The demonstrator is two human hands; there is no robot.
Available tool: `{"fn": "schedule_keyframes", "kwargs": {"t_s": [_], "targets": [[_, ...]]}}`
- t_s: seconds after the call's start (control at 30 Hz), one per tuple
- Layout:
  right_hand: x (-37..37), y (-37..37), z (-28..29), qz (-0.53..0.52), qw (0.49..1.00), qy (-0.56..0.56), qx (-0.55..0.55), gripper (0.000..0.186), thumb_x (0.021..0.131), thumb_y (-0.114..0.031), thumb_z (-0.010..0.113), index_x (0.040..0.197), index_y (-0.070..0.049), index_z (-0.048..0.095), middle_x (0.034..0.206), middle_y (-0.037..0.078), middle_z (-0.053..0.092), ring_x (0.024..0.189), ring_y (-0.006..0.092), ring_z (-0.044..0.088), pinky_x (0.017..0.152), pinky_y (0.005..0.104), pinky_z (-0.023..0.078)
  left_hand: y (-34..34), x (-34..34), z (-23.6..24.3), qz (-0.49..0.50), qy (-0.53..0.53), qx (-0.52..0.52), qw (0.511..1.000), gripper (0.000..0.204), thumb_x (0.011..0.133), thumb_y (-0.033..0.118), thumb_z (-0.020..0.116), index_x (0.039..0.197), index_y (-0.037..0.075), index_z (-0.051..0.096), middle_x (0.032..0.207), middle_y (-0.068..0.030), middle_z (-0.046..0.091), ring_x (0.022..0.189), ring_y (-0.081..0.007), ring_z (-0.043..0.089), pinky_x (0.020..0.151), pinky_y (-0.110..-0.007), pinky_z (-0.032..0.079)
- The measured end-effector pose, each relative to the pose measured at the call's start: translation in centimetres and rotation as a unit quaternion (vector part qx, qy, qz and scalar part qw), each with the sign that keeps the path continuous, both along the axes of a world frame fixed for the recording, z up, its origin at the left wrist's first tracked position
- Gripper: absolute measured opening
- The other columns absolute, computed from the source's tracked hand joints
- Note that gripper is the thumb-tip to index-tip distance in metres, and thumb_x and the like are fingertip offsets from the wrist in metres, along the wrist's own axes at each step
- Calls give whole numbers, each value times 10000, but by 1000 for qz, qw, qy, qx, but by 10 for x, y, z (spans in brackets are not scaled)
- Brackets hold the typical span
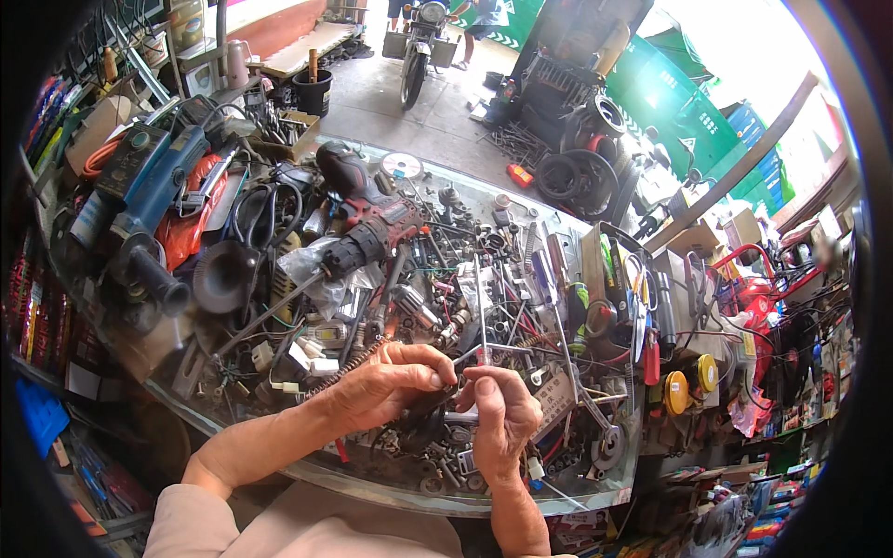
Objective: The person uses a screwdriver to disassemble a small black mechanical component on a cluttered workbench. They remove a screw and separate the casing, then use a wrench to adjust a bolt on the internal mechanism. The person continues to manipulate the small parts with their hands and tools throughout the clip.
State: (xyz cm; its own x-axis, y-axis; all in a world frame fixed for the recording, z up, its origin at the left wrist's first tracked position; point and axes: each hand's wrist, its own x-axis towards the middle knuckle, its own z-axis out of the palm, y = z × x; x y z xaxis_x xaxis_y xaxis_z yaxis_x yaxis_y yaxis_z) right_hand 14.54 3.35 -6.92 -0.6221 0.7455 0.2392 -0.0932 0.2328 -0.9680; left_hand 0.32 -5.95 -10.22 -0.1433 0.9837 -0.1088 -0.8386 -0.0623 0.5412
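Observation:
My left hand (400,377) is closed, thumb and fingertips pinched at the middle of the counter's front half. My right hand (498,409) is also closed, its fingertips bent toward the left one. Between and under them is a small dark piece, too hidden to name. A cluttered glass-topped counter (618,496) carries springs (344,377), nuts, connectors, loose hardware and, near my right hand, a printed card (558,395). Beyond my hands a red-and-black power drill (358,209) lies with a long bit. A long wrench (600,414) lies to the right of my right hand.
Blue power tools (158,214) and cables crowd the left; a tool box (600,279) and yellow tins (679,391) stand right. Farther off are a black bucket (313,93), a motorcycle (414,56), stacked tyres (567,172), green panels (679,102) and two partly visible people (479,23).

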Motion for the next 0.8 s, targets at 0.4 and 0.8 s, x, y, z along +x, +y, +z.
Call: {"fn": "schedule_keyframes", "kwargs": {"t_s": [0.4,0.8], "targets": [[4,3,-7,-15,999,-14,27,147,822,-51,638,934,44,647,750,102,674,644,126,638,604,255,507,0,0,1,-10,-12,-2,1000,183,819,11,632,997,-4,671,960,-59,661,935,-136,605,906,-280,468],[-2,0,12,-5,987,-18,157,106,804,-5,628,895,30,668,759,112,676,627,143,648,598,264,505,0,1,0,-14,-11,0,1000,176,823,13,625,993,-7,666,957,-57,654,932,-137,598,896,-278,465]]}}
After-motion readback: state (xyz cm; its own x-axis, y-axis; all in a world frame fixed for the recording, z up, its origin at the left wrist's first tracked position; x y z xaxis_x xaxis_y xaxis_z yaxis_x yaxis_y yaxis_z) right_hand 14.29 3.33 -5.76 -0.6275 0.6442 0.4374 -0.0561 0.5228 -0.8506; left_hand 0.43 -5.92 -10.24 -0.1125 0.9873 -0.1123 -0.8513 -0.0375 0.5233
